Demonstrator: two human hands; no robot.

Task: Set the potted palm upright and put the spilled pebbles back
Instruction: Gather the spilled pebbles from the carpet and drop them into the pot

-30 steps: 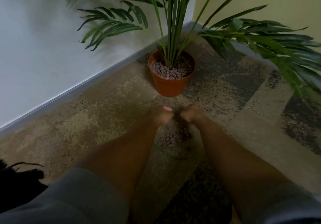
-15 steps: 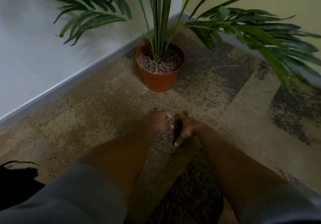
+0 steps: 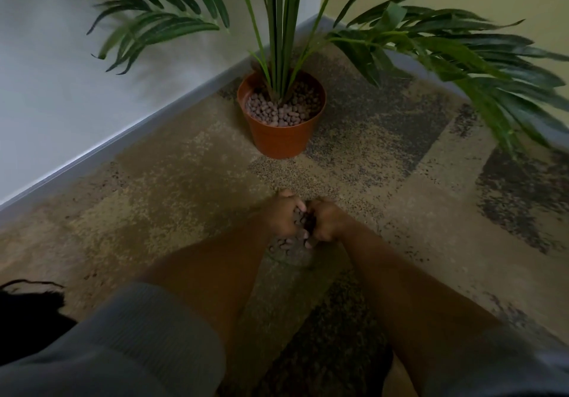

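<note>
head view: left hand [image 3: 284,216] and right hand [image 3: 327,222] cup spilled pebbles [image 3: 300,216] together; next, carry them ahead into the upright pot [image 3: 281,138].

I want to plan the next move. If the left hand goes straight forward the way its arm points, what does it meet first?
Probably bare carpet, then the orange pot standing upright beyond it. The left hand, cupped with the right hand around pebbles, points roughly at the pot's base. Depth is unclear.
</note>
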